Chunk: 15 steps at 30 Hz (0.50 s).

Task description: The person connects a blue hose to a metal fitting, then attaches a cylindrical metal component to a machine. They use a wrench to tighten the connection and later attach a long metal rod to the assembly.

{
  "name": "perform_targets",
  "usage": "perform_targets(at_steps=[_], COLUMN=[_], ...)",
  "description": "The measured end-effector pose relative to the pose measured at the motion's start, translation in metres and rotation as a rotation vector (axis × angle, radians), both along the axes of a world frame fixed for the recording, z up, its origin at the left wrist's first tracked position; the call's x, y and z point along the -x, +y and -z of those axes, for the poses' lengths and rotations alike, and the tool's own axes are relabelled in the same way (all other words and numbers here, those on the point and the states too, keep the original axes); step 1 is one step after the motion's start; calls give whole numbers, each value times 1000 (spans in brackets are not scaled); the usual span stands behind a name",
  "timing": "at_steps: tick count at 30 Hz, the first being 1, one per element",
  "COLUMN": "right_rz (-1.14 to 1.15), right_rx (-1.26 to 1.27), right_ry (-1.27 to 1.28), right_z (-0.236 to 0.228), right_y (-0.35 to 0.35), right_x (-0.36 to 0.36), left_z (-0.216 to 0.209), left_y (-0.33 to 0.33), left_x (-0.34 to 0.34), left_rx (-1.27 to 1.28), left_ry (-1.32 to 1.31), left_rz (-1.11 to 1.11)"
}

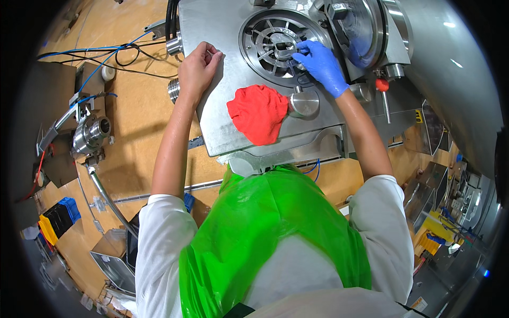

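Note:
A round spoked metal part [263, 51] sits in a circular opening of the steel machine top, with a hub at its centre. My right hand [322, 68], in a blue glove, reaches over its right side. Its thumb and fingers come together beside the hub, and what they pinch is too small to make out. Bare and curled closed, my left hand [197, 71] is by the left edge of the steel top [221, 119]; anything inside its fingers is hidden. Between my arms lies a crumpled red cloth [257, 115], next to a metal knob [304, 103].
At the upper right, a heavy round metal door or cover [363, 32] stands beside a red-knobbed lever [384, 98]. Black and blue cables [114, 51] run in at the left, above a metal fitting [91, 134]. Stacked crates [59, 218] stand on the floor, lower left.

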State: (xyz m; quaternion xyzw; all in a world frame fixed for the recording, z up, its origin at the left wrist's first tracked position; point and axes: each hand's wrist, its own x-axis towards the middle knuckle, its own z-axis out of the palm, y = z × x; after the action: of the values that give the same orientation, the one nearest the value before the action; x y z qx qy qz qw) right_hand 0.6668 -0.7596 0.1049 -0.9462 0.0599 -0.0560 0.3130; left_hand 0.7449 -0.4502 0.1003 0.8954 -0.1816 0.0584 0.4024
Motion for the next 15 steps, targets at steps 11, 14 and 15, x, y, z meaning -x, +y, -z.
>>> perform_targets(at_steps=[11, 14, 15], right_rz=[-100, -123, -137], right_rx=[175, 196, 188], right_ry=[133, 123, 103], right_z=[8, 5, 9], right_y=[36, 36, 33], right_x=[-39, -40, -40], left_z=[2, 0, 0], left_y=[0, -2, -3], left_x=[2, 2, 1], left_rx=[-25, -58, -71], left_ry=[-35, -12, 3], left_rz=[4, -2, -6])
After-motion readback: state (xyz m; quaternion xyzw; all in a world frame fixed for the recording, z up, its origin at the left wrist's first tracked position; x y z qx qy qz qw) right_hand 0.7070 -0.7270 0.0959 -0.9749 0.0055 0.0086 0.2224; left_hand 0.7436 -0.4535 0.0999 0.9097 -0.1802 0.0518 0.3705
